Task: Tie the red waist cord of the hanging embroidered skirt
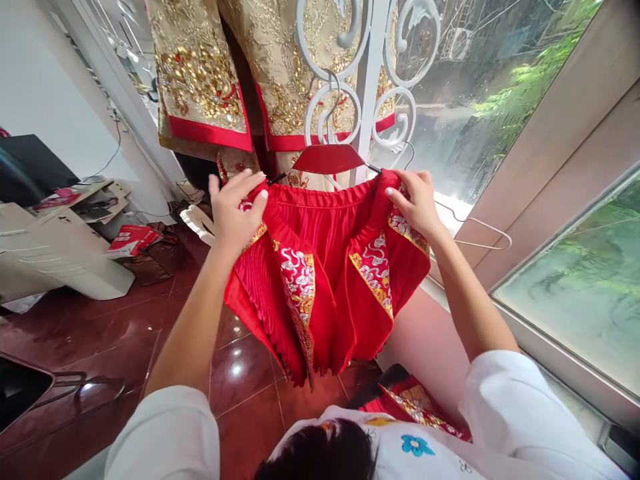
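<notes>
A red pleated skirt point(325, 267) with gold and silver embroidered panels hangs from a red clip hanger point(327, 159) hooked on a white scrolled metal rack point(370, 80). My left hand point(235, 210) grips the left end of the skirt's waistband by the hanger clip. My right hand point(417, 200) pinches the right end of the waistband at the other clip. Both hands have their fingers closed on the cloth. A gold embroidered garment with red trim point(210, 80) hangs on the rack behind.
A window point(500, 87) runs along the right with a sill below. An empty wire hanger point(480, 230) pokes out at right. White furniture and boxes point(65, 247) stand at left on the glossy red tiled floor point(100, 333). More red and gold cloth point(415, 403) lies near my lap.
</notes>
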A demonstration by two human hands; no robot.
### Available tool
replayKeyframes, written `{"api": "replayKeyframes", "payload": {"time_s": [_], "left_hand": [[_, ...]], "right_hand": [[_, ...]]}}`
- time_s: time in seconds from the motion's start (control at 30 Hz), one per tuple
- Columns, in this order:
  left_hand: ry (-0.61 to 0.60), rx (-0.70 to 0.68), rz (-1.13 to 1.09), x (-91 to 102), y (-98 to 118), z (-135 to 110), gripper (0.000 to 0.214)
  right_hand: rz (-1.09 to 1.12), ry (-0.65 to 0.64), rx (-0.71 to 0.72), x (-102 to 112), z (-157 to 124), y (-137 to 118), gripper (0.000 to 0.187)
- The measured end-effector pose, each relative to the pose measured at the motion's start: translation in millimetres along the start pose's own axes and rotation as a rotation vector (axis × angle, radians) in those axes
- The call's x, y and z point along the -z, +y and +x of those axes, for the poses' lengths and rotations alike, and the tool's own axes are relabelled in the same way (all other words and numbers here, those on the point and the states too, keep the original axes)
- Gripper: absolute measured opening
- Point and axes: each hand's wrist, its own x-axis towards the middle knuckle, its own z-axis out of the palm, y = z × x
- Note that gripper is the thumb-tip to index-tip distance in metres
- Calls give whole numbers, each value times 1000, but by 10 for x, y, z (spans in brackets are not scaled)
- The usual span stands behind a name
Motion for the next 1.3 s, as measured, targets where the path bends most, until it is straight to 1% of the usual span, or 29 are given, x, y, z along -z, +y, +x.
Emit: {"api": "replayKeyframes", "payload": {"time_s": [0.03, 0.1, 0.13, 0.2, 0.23, 0.27, 0.33, 0.37, 0.43, 0.5, 0.53, 0.57, 0.63, 0.7, 0.8, 0.87, 0.93, 1.0, 1.17, 1.3], "left_hand": [[27, -21, 57, -15, 128, -158, 29], [62, -15, 124, -108, 385, -576, 31], [47, -6, 131, -188, 495, -818, 29], [-80, 5, 64, -393, 646, -1302, 30], [-116, 42, 4, -502, 684, -1518, 32], [-132, 90, -39, -604, 700, -1707, 33], [-177, 220, -144, -765, 687, -1988, 32], [-211, 305, -200, -821, 668, -2084, 30], [-296, 484, -292, -894, 620, -2207, 25], [-345, 624, -298, -944, 568, -2257, 22], [-358, 664, -253, -971, 543, -2258, 22], [-372, 692, -174, -1004, 516, -2244, 23], [-414, 731, 10, -1095, 454, -2178, 27], [-461, 760, 142, -1221, 375, -2086, 31], [-461, 790, 166, -1406, 231, -1990, 29], [-442, 805, 136, -1463, 138, -2003, 20], [-432, 819, 70, -1449, 58, -2094, 15], [-433, 839, -29, -1389, -5, -2249, 14], [-456, 882, -350, -1219, -86, -2676, 19], [-459, 892, -521, -1065, -105, -2841, 28]], "right_hand": [[-75, 12, -3, -12, -144, -120, 50], [-189, 64, -22, -91, -525, -386, 58], [-207, 104, -37, -163, -748, -514, 59], [-188, 140, -76, -358, -1196, -725, 53], [-150, 125, -96, -469, -1395, -799, 46], [-104, 124, -148, -577, -1564, -850, 36], [33, 70, -287, -766, -1797, -899, 22], [123, 7, -370, -842, -1865, -904, 20], [287, -230, -516, -968, -1944, -896, 19], [360, -477, -605, -1081, -2005, -882, 17], [357, -561, -628, -1139, -2046, -877, 16], [341, -610, -643, -1197, -2095, -872, 17], [310, -637, -673, -1308, -2216, -865, 18], [293, -660, -699, -1397, -2339, -859, 18], [285, -665, -726, -1467, -2465, -837, 20], [283, -652, -746, -1480, -2498, -812, 21], [287, -630, -767, -1487, -2508, -782, 22], [310, -612, -780, -1506, -2519, -762, 21], [416, -619, -777, -1615, -2595, -801, 18], [441, -611, -780, -1633, -2641, -842, 16]]}}
